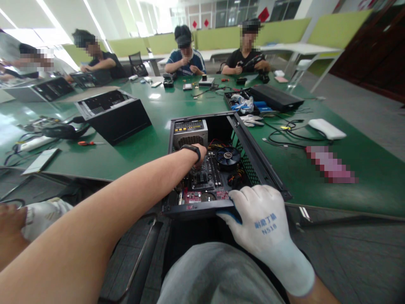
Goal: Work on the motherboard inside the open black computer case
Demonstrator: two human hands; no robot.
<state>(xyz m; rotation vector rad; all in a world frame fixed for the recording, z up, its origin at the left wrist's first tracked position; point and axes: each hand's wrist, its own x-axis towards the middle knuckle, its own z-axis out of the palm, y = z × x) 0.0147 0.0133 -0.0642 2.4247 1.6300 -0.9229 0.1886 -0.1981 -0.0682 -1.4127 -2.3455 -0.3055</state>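
An open black computer case (264,158) lies in front of me at the table edge. Inside it are a power supply (190,137), a round CPU fan (228,156) and a motherboard (202,179) with a red card (202,196) along the near side. My left hand (200,155), bare with a black wristband, reaches into the case beside the power supply; its fingers are hidden, so whatever it touches cannot be made out. My right hand (261,215), in a white work glove, is wrapped over the near rim of the case, thumb on the outside.
Another black case (120,120) stands tilted to the left, near an orange screwdriver (90,143). Cables (284,131), a white pouch-like object (327,128) and a tray of gloves (242,103) lie rightward on the green table (133,162). Several people sit across it.
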